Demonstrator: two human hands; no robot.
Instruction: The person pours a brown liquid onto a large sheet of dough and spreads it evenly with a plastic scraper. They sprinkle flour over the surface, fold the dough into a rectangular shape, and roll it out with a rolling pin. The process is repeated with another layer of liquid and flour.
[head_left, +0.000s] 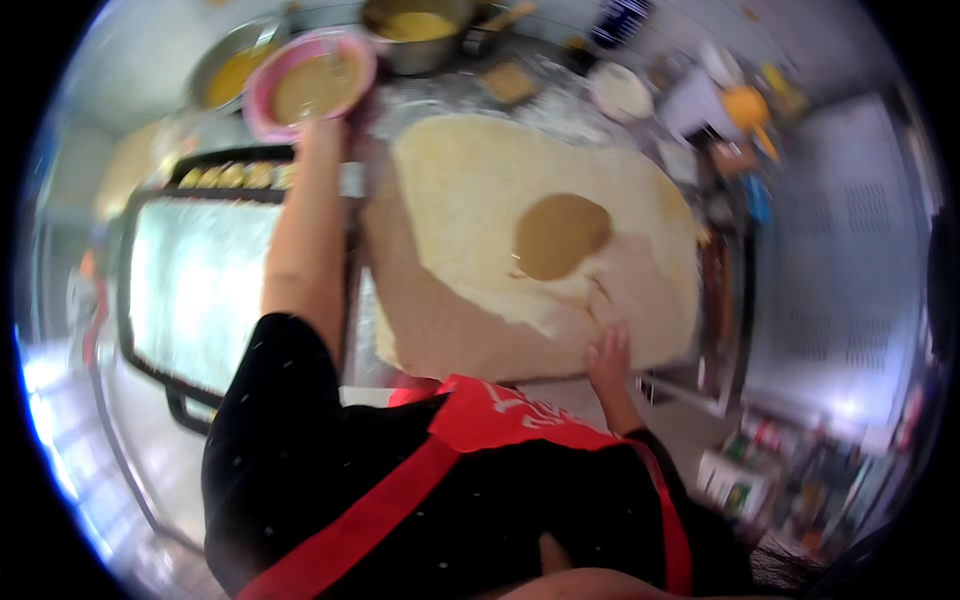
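A wide, pale sheet of rolled dough (480, 187) covers the work surface before me. On it lies a rounded pool of light-brown paste (562, 236). My right hand (611, 356) rests at the near edge of the dough, its fingers spread and apparently holding nothing. My left arm stretches forward to a pink bowl (259, 94) holding a similar tan mixture. The left hand (321, 124) meets the bowl's near side, but blur hides its fingers. Whether it grips the rim or dips inside I cannot tell.
At left stands a large dark-rimmed tray (199, 285), with pale dough pieces (232, 176) in another tray behind. Metal bowls (420, 56) with yellow contents line the back. Flour (555, 116) dusts the counter. A white tub (621, 91) and an orange utensil (745, 109) sit at back right.
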